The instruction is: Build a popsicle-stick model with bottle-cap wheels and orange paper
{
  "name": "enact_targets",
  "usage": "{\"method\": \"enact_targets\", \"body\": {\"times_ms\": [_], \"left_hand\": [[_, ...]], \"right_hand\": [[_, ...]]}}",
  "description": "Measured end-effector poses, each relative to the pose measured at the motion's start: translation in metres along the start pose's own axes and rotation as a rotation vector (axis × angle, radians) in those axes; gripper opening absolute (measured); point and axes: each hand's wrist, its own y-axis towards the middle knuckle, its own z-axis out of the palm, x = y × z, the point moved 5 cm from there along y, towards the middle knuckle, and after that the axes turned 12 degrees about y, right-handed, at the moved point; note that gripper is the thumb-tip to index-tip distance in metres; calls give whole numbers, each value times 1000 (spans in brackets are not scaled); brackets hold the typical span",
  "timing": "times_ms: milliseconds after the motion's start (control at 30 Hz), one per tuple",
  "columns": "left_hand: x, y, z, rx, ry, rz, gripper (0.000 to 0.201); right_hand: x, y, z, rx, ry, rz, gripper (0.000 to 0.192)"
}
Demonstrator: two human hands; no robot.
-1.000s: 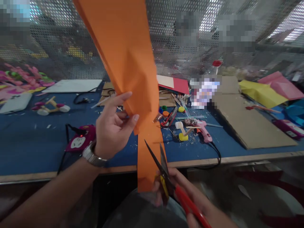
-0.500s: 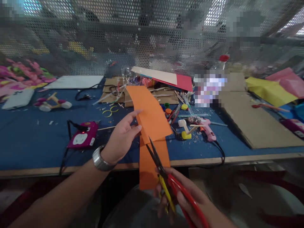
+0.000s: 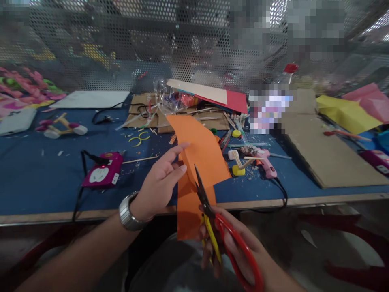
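While the long blue-topped workbench [image 3: 45, 182] spreads wide below me, I see a flat brown cardboard sheet [image 3: 322, 154] lying at its right end. Above the bench's near edge, my left hand [image 3: 159, 184] pinches the folded orange paper strip [image 3: 199, 162] between thumb and fingers. My right hand [image 3: 234, 247] is closed through the red-and-yellow-handled scissors [image 3: 217, 231], their blades against the paper. A pink glue gun [image 3: 266, 164] lies just right of it.

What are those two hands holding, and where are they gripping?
Left hand pinches the orange paper at its left edge; right hand grips the scissors by their handles.
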Motion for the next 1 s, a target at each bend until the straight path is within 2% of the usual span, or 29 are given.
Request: {"method": "enact_targets", "body": {"times_ms": [167,467,833,1000], "left_hand": [[1,-2,5,36,-80,-23,46],[1,-2,6,25,-82,-48,50],[2,-1,6,32,-109,-58,48],[4,0,6,18,-125,-69,49]], "right_hand": [[-1,2,-1,-42,28,14,48],[0,6,-3,-114,41,20,55],[0,6,-5,-84,48,20,53],[-2,7,-7,-105,44,23,60]]}}
